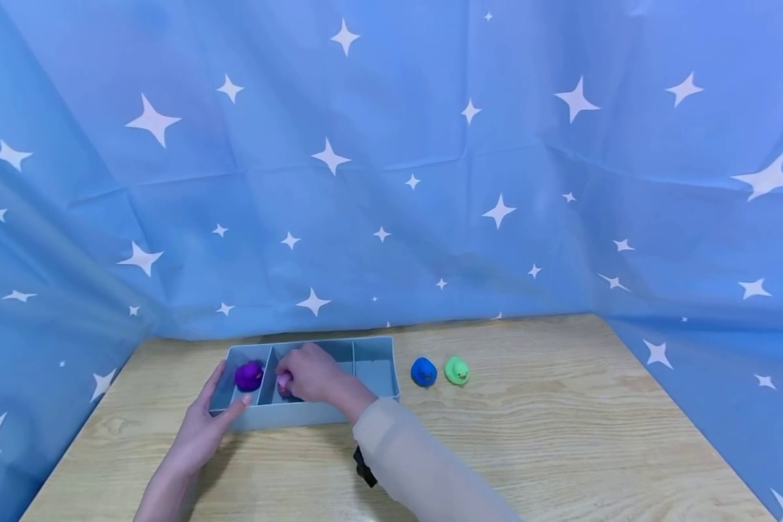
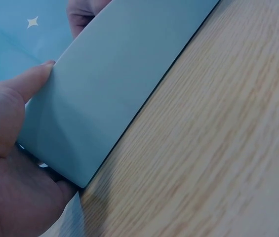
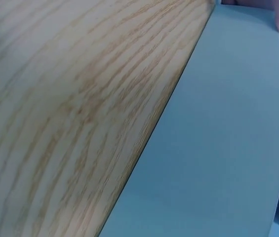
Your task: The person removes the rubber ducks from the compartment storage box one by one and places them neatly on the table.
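Though wrinkly, starry backdrop [image 1: 404, 203] behind table [image 1: 561, 435].

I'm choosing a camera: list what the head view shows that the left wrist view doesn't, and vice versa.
Head only: purple toy duck in the pale blue-grey rectangular tray, pink toy in the right hand, blue toy duck, green toy duck, beige sleeve, black object by it.
Left wrist only: a thin dark line along the tray's front wall's base.
Both: that wall, left hand, part of the right hand, wood-grain table, blue star-patterned cloth.
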The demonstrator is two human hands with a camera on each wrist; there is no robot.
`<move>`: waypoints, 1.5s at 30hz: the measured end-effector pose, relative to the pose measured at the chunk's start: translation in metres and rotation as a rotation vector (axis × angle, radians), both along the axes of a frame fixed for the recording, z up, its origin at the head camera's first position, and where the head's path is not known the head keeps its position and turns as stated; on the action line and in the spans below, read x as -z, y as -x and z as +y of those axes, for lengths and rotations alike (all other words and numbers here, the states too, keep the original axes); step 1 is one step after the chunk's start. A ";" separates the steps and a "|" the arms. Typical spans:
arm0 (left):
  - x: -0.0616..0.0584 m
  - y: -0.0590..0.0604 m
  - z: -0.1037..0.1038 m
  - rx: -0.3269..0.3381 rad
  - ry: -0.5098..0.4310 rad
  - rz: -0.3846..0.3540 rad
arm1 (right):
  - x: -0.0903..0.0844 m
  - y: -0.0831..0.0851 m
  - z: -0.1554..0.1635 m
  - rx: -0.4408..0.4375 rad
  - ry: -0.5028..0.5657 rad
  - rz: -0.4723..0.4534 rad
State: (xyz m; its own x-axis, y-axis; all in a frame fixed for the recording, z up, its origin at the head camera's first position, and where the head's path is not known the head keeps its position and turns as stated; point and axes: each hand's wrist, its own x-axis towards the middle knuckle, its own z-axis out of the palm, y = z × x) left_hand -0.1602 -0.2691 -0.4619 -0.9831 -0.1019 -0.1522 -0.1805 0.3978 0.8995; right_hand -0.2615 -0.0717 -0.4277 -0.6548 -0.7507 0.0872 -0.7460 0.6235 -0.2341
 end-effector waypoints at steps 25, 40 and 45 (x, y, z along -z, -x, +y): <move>0.000 -0.002 -0.007 -0.001 0.040 -0.044 | -0.021 0.004 0.247 0.226 0.618 -0.179; 0.000 0.001 -0.005 0.009 0.035 -0.041 | 0.012 0.001 0.317 0.356 0.500 -0.154; 0.001 0.002 -0.002 0.013 0.029 -0.042 | 0.018 0.000 0.326 0.379 0.467 -0.164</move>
State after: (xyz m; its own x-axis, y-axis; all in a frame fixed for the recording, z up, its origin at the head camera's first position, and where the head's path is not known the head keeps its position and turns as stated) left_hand -0.1620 -0.2708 -0.4626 -0.9772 -0.0942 -0.1902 -0.2122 0.4260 0.8795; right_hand -0.2610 0.2542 -0.4454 -0.9011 -0.3703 0.2255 -0.4238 0.6420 -0.6390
